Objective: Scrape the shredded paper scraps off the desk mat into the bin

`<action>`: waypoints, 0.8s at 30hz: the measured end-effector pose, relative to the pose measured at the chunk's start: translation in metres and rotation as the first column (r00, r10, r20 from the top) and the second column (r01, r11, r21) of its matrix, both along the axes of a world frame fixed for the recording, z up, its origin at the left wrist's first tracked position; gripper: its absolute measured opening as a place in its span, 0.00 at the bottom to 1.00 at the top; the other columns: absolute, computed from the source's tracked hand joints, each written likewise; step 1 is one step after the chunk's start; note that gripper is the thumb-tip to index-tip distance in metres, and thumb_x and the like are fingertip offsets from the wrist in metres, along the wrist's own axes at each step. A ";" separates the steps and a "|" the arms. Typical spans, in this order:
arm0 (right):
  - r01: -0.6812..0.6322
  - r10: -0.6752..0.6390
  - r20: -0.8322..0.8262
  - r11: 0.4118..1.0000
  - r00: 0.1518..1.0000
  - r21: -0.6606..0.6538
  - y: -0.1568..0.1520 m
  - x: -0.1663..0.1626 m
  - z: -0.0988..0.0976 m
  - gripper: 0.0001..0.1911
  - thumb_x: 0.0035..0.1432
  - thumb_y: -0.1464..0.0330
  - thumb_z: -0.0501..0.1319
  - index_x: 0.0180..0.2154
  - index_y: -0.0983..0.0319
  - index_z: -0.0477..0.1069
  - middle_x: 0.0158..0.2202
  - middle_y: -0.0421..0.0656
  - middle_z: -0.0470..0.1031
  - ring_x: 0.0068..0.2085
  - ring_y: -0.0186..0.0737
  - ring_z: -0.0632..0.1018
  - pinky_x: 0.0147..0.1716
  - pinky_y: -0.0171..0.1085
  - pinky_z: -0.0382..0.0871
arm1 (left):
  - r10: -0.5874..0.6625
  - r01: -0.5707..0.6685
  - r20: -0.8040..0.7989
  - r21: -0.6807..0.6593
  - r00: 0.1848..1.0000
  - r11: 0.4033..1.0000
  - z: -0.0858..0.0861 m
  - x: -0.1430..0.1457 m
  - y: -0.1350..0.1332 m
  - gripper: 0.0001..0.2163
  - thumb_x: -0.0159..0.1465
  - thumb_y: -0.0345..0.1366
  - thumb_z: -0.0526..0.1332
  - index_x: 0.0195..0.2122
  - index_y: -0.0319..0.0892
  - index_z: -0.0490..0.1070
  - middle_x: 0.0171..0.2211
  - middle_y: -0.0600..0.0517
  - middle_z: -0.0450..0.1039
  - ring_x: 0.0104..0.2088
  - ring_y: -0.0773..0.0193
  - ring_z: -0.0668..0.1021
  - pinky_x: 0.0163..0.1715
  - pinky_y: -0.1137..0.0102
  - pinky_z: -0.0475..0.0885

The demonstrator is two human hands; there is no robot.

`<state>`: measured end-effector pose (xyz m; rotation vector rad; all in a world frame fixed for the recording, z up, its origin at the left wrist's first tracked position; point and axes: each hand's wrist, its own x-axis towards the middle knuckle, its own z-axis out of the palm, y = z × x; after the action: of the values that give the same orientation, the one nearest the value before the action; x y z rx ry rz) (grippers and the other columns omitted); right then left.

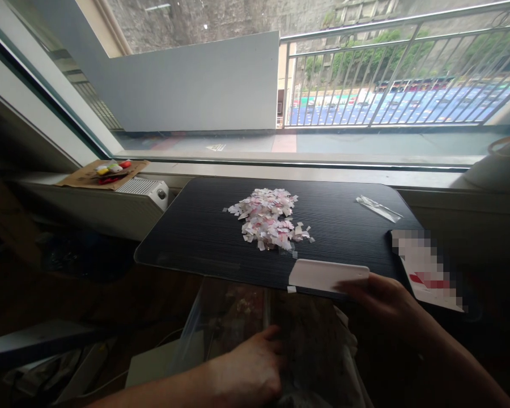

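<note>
My right hand [382, 294] grips the right end of a pale, shallow, tray-like piece [323, 275] with rounded corners, at the front edge of the black tabletop [187, 226]. A loose heap of small white and pinkish paper scraps [270, 218] lies just beyond it. One scrap [291, 289] is at the table's edge by the tray-like piece. Below the edge, my left hand [259, 360] is closed at the side of a clear plastic bin [233, 309]; the light is dim there and its fingertips are partly hidden.
A clear plastic strip [379, 208] lies on the table's right side, near a partly blurred pale object [425, 269]. Behind the table runs the window sill [297, 171]. Left of it are a radiator [147, 190] and brown paper [83, 173] with small colourful items.
</note>
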<state>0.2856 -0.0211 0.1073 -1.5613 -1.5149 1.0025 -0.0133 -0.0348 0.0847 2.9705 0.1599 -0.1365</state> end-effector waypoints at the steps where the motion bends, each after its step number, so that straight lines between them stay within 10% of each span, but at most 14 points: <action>1: 0.004 -0.004 -0.007 1.000 1.000 0.002 0.000 0.000 0.000 0.24 0.55 0.44 0.66 0.35 0.58 0.85 0.36 0.47 0.87 0.37 0.53 0.86 0.37 0.43 0.81 | -0.002 0.002 -0.003 -0.009 1.000 1.000 0.000 0.000 0.000 0.12 0.58 0.31 0.68 0.20 0.43 0.69 0.24 0.54 0.72 0.31 0.61 0.72 0.50 0.60 0.65; 24: 0.307 -0.317 0.040 0.938 0.948 0.160 0.011 -0.020 -0.017 0.15 0.54 0.56 0.67 0.38 0.58 0.84 0.37 0.45 0.87 0.41 0.56 0.86 0.44 0.47 0.79 | -0.113 0.112 -0.041 -0.039 0.993 0.993 -0.024 0.021 -0.008 0.09 0.58 0.33 0.70 0.21 0.44 0.74 0.23 0.54 0.73 0.29 0.59 0.74 0.47 0.49 0.69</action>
<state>0.2652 -0.0099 0.0907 -1.6722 -1.2989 0.6470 0.0079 -0.0428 0.0609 2.9414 -0.0049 -0.2153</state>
